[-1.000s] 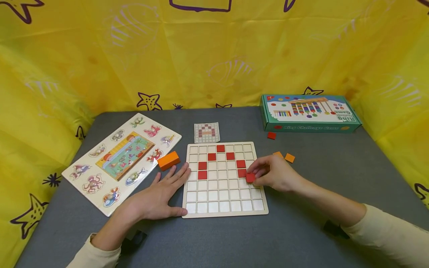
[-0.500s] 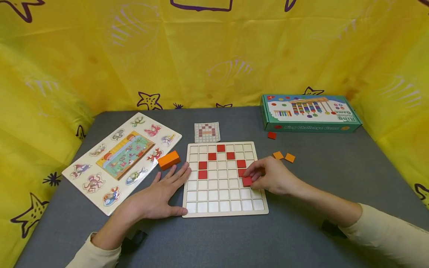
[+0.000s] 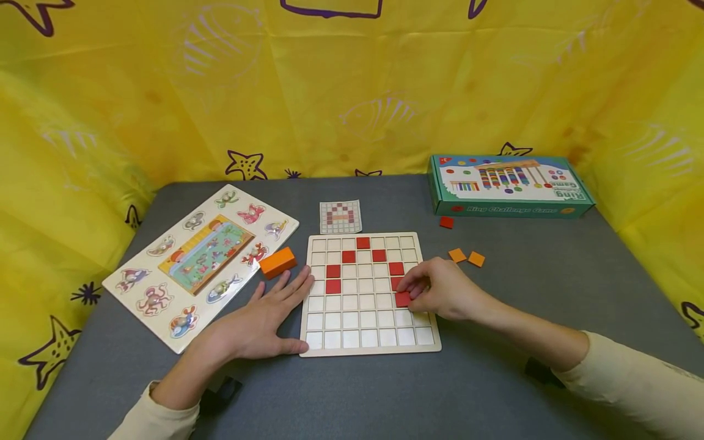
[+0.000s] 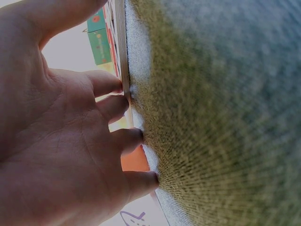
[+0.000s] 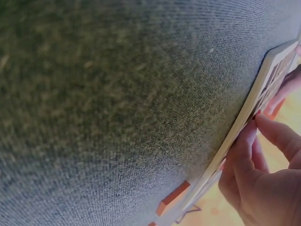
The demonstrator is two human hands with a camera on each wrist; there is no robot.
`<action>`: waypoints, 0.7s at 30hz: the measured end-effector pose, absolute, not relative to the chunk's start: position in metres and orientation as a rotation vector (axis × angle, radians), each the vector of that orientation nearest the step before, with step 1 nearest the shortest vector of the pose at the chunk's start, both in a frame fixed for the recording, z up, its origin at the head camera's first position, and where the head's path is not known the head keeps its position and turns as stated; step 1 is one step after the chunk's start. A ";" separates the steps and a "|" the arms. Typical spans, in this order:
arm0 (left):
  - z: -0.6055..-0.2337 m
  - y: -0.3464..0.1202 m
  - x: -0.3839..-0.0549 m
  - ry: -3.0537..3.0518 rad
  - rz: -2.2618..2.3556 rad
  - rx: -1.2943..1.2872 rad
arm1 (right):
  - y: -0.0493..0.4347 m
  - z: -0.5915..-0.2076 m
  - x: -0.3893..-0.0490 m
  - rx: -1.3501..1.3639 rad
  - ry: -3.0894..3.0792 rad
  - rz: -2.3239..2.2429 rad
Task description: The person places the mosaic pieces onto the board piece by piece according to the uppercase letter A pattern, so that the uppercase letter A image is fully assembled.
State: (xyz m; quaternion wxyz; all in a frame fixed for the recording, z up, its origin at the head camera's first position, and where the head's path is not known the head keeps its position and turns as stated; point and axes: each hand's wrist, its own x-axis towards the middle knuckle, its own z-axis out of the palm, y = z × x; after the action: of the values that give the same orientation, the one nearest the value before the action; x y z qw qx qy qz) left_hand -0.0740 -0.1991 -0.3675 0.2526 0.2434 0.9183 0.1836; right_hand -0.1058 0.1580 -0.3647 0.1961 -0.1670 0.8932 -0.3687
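Note:
A wooden grid board (image 3: 370, 353) lies flat on the grey table, with several red tiles set in its cells. My right hand (image 3: 444, 290) pinches a red square tile (image 3: 403, 299) between thumb and index finger, at a cell just below another red tile near the board's right side. Only a sliver of that tile shows by the fingertips in the right wrist view; whether it sits fully in the cell I cannot tell. My left hand (image 3: 264, 321) rests with spread, straight fingers at the board's left edge, fingertips and thumb touching it. The left wrist view shows its palm (image 4: 61, 136).
Behind the board lies a small pattern card (image 3: 341, 217). An orange block (image 3: 277, 263) sits beside a picture puzzle (image 3: 148, 260) on the left. Two orange tiles (image 3: 476, 259) and a loose red tile (image 3: 447, 222) lie right, before a green game box (image 3: 511, 209).
The right hand has shifted the red tile slightly left and toward the near side, from the board's right edge to a cell in the fifth row. The left hand has stayed put.

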 end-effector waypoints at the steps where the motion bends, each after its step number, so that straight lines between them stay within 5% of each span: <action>1: -0.367 -0.199 -0.074 2.497 0.500 0.662 | 0.158 -0.364 -0.106 -0.467 2.502 -1.030; 21: -0.368 -0.199 -0.075 2.491 0.499 0.664 | 0.153 -0.365 -0.106 -0.458 2.521 -0.992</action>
State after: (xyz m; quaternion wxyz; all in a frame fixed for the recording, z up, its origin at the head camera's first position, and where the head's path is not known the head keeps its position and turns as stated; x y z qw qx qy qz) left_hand -0.0745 -0.1993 -0.3682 0.2548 0.2445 0.9173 0.1839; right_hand -0.1060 0.1529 -0.3649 0.1957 -0.1634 0.8998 -0.3540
